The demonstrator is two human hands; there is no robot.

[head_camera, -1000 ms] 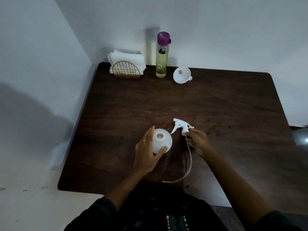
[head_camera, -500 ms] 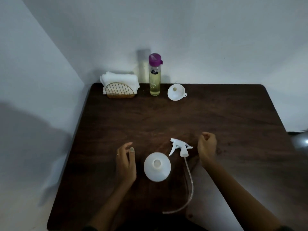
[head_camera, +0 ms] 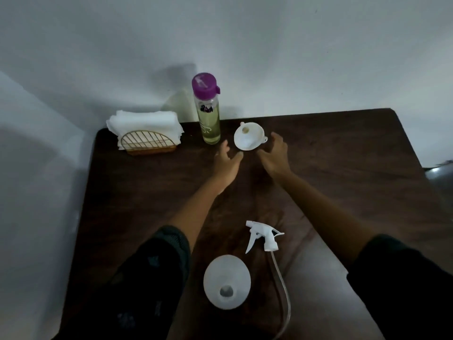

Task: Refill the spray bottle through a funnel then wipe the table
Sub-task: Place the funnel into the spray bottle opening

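Observation:
The white spray bottle [head_camera: 227, 280] stands open-necked near the table's front edge. Its white trigger head [head_camera: 262, 236] lies beside it on the right, the clear dip tube trailing toward me. A white funnel [head_camera: 248, 139] lies on its side at the back of the table. Left of the funnel stands a clear bottle with a purple cap [head_camera: 207, 109], holding yellowish liquid. My left hand [head_camera: 226, 160] reaches out just left of the funnel, fingers spread, holding nothing. My right hand [head_camera: 275, 155] is stretched out on the funnel's right, fingers apart, not touching it.
A gold wire holder with white napkins [head_camera: 145, 136] stands at the back left corner of the dark wooden table [head_camera: 343, 155]. White walls close off the back and left. A shiny metal object [head_camera: 441, 170] shows past the right edge.
Both hands left the spray bottle and trigger head and moved far forward to either side of the funnel. The view tilted upward, so the bottle now appears lower.

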